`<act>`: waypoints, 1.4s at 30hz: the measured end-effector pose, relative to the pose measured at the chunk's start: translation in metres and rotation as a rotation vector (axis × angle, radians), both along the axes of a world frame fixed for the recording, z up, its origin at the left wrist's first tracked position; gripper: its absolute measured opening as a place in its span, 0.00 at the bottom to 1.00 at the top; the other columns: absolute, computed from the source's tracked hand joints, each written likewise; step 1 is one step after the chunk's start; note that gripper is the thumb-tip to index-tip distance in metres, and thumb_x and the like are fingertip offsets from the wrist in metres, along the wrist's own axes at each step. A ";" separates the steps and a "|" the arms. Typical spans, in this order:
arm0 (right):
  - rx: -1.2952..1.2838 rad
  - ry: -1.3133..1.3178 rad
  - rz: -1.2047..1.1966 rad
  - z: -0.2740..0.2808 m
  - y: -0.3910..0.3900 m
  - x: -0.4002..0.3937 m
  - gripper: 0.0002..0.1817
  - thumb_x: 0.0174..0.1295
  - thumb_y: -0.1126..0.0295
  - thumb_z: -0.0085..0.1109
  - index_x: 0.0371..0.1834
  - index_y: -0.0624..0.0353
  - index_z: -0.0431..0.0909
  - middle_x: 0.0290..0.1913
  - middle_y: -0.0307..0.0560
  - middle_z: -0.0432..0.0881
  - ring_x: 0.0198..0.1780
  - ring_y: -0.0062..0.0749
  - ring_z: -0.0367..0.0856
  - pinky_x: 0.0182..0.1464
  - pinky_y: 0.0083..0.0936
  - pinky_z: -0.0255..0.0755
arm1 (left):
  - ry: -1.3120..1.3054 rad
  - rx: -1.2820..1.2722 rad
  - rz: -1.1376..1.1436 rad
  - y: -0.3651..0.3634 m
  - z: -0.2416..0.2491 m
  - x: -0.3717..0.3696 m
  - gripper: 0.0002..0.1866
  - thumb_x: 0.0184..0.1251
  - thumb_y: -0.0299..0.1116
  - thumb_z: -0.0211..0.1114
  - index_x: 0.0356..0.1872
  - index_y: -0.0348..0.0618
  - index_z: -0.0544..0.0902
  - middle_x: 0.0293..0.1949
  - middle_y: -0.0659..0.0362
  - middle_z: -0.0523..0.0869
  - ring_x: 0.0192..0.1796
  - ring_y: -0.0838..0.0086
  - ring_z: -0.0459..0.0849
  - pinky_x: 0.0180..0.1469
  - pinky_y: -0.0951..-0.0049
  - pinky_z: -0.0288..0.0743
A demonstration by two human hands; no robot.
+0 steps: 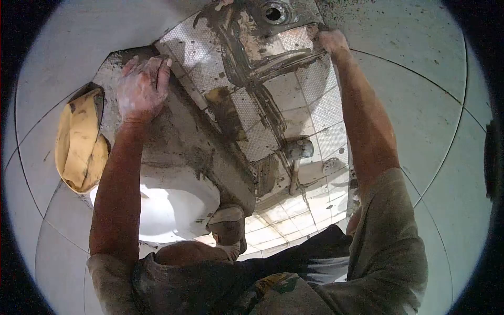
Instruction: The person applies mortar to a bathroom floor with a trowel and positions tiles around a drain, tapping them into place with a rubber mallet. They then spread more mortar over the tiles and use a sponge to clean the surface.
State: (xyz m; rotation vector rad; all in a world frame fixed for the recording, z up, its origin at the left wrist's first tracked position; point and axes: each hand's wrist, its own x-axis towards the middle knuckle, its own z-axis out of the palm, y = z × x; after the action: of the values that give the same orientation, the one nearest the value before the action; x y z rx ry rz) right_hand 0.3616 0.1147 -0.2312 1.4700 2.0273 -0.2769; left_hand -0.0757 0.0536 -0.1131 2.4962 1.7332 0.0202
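Note:
My left hand (pixel 143 86), whitened with dust, rests on top of a grey cement-covered ledge (pixel 178 126), its fingers bent over the surface with nothing visible in them. At the upper right, my right hand (pixel 332 39) reaches down to the far edge of the tiled floor (pixel 294 94), by the wall; its fingers are curled in and what they hold, if anything, is hidden. Wet grey mortar (pixel 239 68) is smeared across the tiles between the hands. A mallet (pixel 299 149) lies on the floor below.
A cut yellow container (pixel 79 142) stands at the left, near a white basin-like fixture (pixel 178 210). A round drain (pixel 273 14) is at the top. A dark sponge-like piece (pixel 226 113) lies beside the ledge. Large tiled walls (pixel 430 105) rise on both sides.

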 end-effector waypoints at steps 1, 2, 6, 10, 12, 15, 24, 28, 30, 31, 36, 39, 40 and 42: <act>-0.043 -0.019 0.053 0.006 -0.001 -0.002 0.13 0.62 0.67 0.49 0.34 0.58 0.85 0.40 0.53 0.86 0.44 0.48 0.86 0.44 0.40 0.81 | 0.009 -0.008 -0.029 0.000 -0.002 -0.002 0.16 0.71 0.44 0.53 0.39 0.45 0.84 0.37 0.52 0.88 0.40 0.58 0.86 0.62 0.61 0.70; -0.044 -0.021 0.051 0.007 -0.001 -0.001 0.13 0.62 0.67 0.49 0.34 0.58 0.85 0.40 0.53 0.86 0.44 0.48 0.86 0.44 0.40 0.81 | 0.006 -0.009 -0.030 -0.001 -0.003 -0.004 0.16 0.71 0.44 0.53 0.39 0.45 0.84 0.37 0.52 0.88 0.40 0.58 0.86 0.62 0.61 0.70; -0.094 -0.022 0.031 -0.016 0.006 0.012 0.13 0.62 0.66 0.49 0.37 0.57 0.85 0.43 0.54 0.86 0.46 0.48 0.85 0.47 0.40 0.80 | 0.002 -0.015 -0.051 0.001 -0.006 -0.005 0.16 0.71 0.44 0.53 0.39 0.45 0.84 0.38 0.52 0.88 0.41 0.59 0.86 0.63 0.60 0.69; -0.141 -0.012 0.064 -0.005 0.008 0.010 0.14 0.62 0.67 0.49 0.39 0.57 0.86 0.44 0.53 0.86 0.47 0.48 0.85 0.49 0.39 0.80 | -0.025 -0.032 -0.003 0.000 -0.002 -0.001 0.16 0.72 0.44 0.52 0.40 0.45 0.84 0.39 0.53 0.88 0.43 0.60 0.86 0.64 0.61 0.68; -0.153 -0.020 0.034 0.008 0.008 0.002 0.14 0.62 0.67 0.49 0.38 0.57 0.86 0.44 0.53 0.86 0.47 0.48 0.85 0.49 0.39 0.80 | 0.008 -0.024 -0.025 0.000 -0.003 -0.003 0.16 0.71 0.44 0.52 0.40 0.45 0.84 0.39 0.53 0.88 0.43 0.61 0.86 0.64 0.61 0.68; -0.136 -0.029 0.057 0.007 0.008 0.002 0.13 0.62 0.68 0.49 0.37 0.57 0.86 0.44 0.52 0.86 0.47 0.47 0.85 0.49 0.40 0.80 | 0.021 -0.027 -0.042 0.000 -0.003 -0.004 0.16 0.71 0.44 0.52 0.41 0.45 0.84 0.39 0.54 0.88 0.43 0.61 0.86 0.64 0.61 0.68; 0.014 0.079 0.198 -0.012 0.000 0.019 0.10 0.57 0.66 0.55 0.24 0.55 0.84 0.32 0.49 0.86 0.38 0.43 0.87 0.40 0.38 0.80 | -0.010 0.006 -0.084 -0.001 -0.004 -0.005 0.15 0.71 0.43 0.53 0.39 0.45 0.84 0.37 0.55 0.88 0.41 0.61 0.86 0.63 0.61 0.68; 0.012 0.068 0.243 -0.011 0.001 0.019 0.09 0.56 0.67 0.55 0.24 0.54 0.84 0.30 0.46 0.86 0.37 0.42 0.86 0.40 0.40 0.78 | 0.029 -0.050 -0.025 0.000 0.002 -0.002 0.15 0.70 0.43 0.54 0.37 0.45 0.85 0.36 0.54 0.88 0.40 0.60 0.86 0.63 0.61 0.69; 0.049 0.154 0.160 -0.014 -0.001 0.019 0.08 0.55 0.68 0.55 0.24 0.54 0.84 0.30 0.45 0.86 0.37 0.42 0.86 0.39 0.40 0.78 | 0.039 0.002 -0.052 -0.002 -0.006 -0.004 0.15 0.70 0.43 0.54 0.37 0.44 0.85 0.35 0.53 0.88 0.40 0.60 0.86 0.63 0.61 0.69; 0.069 0.197 0.114 -0.011 0.000 0.018 0.08 0.55 0.68 0.55 0.23 0.54 0.84 0.31 0.45 0.86 0.37 0.42 0.86 0.39 0.40 0.78 | 0.049 0.042 -0.065 -0.001 -0.005 -0.004 0.15 0.70 0.43 0.54 0.37 0.44 0.84 0.35 0.52 0.88 0.39 0.60 0.86 0.63 0.61 0.69; -0.173 0.147 -0.086 0.004 -0.006 0.013 0.24 0.70 0.53 0.43 0.42 0.60 0.84 0.42 0.58 0.85 0.51 0.52 0.82 0.56 0.41 0.76 | 0.050 0.020 -0.020 -0.001 0.001 0.004 0.18 0.72 0.45 0.50 0.38 0.43 0.84 0.34 0.51 0.88 0.39 0.58 0.86 0.63 0.60 0.69; -0.133 0.251 -0.433 0.084 -0.016 -0.001 0.24 0.66 0.50 0.47 0.41 0.61 0.84 0.41 0.58 0.85 0.46 0.50 0.84 0.52 0.41 0.78 | 0.023 0.190 -0.159 -0.004 -0.017 -0.010 0.18 0.72 0.44 0.49 0.38 0.44 0.84 0.35 0.51 0.87 0.39 0.57 0.86 0.63 0.59 0.69; -0.133 0.260 -0.445 0.109 -0.022 -0.002 0.23 0.64 0.50 0.50 0.41 0.60 0.85 0.41 0.59 0.85 0.46 0.50 0.84 0.51 0.41 0.78 | 0.020 -0.008 -0.087 -0.001 -0.006 -0.004 0.18 0.72 0.44 0.49 0.39 0.44 0.83 0.37 0.49 0.87 0.41 0.57 0.85 0.63 0.59 0.68; -0.085 0.330 -0.366 0.120 -0.040 0.023 0.21 0.62 0.55 0.52 0.47 0.60 0.82 0.44 0.60 0.85 0.46 0.51 0.84 0.50 0.41 0.78 | 0.043 -0.072 -0.041 0.002 0.011 0.006 0.19 0.73 0.45 0.48 0.42 0.45 0.83 0.39 0.49 0.87 0.43 0.59 0.85 0.65 0.60 0.66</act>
State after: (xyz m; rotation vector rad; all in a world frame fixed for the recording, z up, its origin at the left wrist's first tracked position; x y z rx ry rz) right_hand 0.3843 0.0748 -0.1116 1.8325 1.9463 -0.7924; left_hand -0.0696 0.0553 -0.1017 2.4974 1.6669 -0.0972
